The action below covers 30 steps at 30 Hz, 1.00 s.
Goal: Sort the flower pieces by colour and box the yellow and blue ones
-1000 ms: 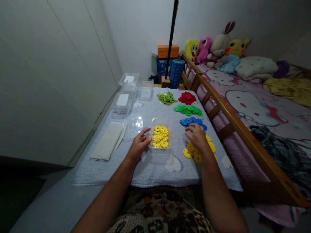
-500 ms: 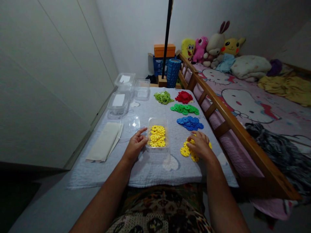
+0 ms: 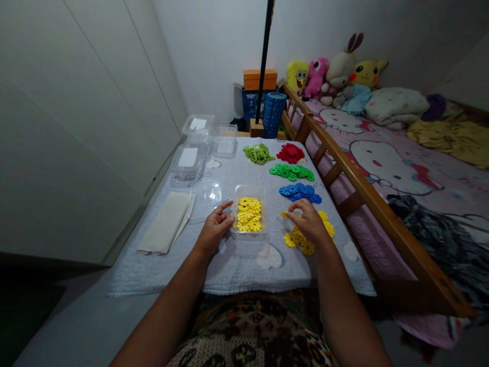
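Note:
In the head view, a clear plastic box (image 3: 250, 190) stands on the table with yellow snowflake discs (image 3: 249, 215) piled in it. My left hand (image 3: 216, 227) is at the box's left side, thumb and forefinger against its wall. Between the thumb and fingertips of my right hand (image 3: 307, 220) is a yellow snowflake disc (image 3: 284, 214), held above the cloth to the right of the box. Below and behind that hand lies a loose heap of yellow discs (image 3: 307, 247), partly covered by it.
Piles of blue discs (image 3: 300, 193), green discs (image 3: 292, 172), red pieces (image 3: 291, 153) and light green pieces (image 3: 259, 153) lie farther back. Clear containers (image 3: 187, 159), a clear lid (image 3: 206, 193) and folded paper (image 3: 167, 223) are at left. A wooden bed rail (image 3: 351, 183) borders the right.
My right hand has risen from the yellow heap and shifted slightly left with a yellow disc pinched in its fingers. My left hand stays at the box.

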Each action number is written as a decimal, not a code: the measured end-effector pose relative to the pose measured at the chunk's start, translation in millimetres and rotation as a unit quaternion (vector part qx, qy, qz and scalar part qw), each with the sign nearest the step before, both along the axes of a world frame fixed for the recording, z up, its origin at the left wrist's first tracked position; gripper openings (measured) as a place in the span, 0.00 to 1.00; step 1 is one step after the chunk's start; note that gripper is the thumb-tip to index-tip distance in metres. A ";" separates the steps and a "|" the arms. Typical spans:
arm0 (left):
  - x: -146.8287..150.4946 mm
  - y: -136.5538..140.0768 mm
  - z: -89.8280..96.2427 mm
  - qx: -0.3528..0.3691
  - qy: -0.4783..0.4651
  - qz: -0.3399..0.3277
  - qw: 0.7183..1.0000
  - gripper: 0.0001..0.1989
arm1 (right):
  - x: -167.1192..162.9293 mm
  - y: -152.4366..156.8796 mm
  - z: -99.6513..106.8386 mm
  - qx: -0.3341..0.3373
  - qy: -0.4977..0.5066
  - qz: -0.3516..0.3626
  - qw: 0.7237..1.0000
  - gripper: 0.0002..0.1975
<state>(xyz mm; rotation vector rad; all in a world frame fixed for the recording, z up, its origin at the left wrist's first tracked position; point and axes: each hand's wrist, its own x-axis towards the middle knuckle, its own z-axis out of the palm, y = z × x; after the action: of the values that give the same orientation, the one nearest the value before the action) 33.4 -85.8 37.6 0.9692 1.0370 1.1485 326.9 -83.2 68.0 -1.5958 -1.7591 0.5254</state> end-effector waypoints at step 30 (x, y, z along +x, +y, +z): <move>-1.3 2.6 -8.9 0.013 -0.013 -0.012 1.000 0.35 | -58.5 37.5 4.1 0.050 -0.089 -0.020 0.995 0.08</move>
<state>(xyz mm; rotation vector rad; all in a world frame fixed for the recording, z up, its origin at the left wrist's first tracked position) 32.1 -83.3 28.7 0.9828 0.9891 1.1549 268.4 -45.7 72.1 -1.6460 -1.8490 0.2775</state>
